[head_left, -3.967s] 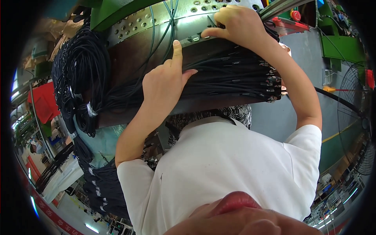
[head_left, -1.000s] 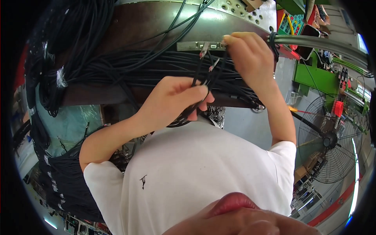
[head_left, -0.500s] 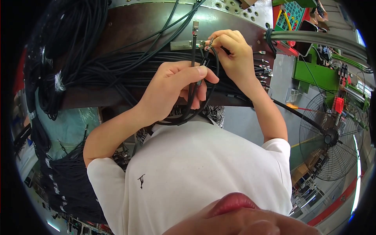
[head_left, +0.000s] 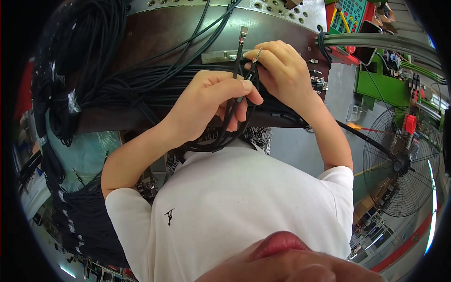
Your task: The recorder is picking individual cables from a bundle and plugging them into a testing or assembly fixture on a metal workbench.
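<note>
My left hand (head_left: 213,105) is closed around a looped black cable (head_left: 224,136), pinching it between thumb and fingers just below its metal-tipped ends. One end with a silver connector (head_left: 243,34) sticks up above the hand. My right hand (head_left: 282,70) pinches the second metal tip (head_left: 256,55) right beside it. Both hands hover over a thick bundle of black cables (head_left: 141,87) lying across a brown work surface (head_left: 159,33).
A perforated metal panel (head_left: 263,7) runs along the top. Dense hanks of black cable (head_left: 61,70) hang at the left. A standing fan (head_left: 401,162) is at the right, with green machine parts (head_left: 380,87) above it.
Both hands have come closer together and lower in view. The cable ends now stand upright between them, with the right hand gripping one tip instead of reaching into the bundle.
</note>
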Available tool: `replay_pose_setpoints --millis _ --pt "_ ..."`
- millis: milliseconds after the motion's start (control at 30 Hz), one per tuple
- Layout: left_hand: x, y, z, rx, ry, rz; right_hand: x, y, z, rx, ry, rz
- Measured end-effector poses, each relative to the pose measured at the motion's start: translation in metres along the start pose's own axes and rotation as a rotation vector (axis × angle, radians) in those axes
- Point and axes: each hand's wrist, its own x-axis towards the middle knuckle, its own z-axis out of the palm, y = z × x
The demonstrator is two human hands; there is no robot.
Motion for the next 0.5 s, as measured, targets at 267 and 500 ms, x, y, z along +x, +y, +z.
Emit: replay_pose_setpoints --millis 267,500 --pt "0.002 -0.005 -0.002 -0.018 -0.008 0.003 -0.004 0.002 0.014 -0.035 0.008 0.016" --pt "0.011 0.007 0.003 0.098 -0.096 -0.045 0.014 -0.015 -0.037 -0.257 0.038 -0.253"
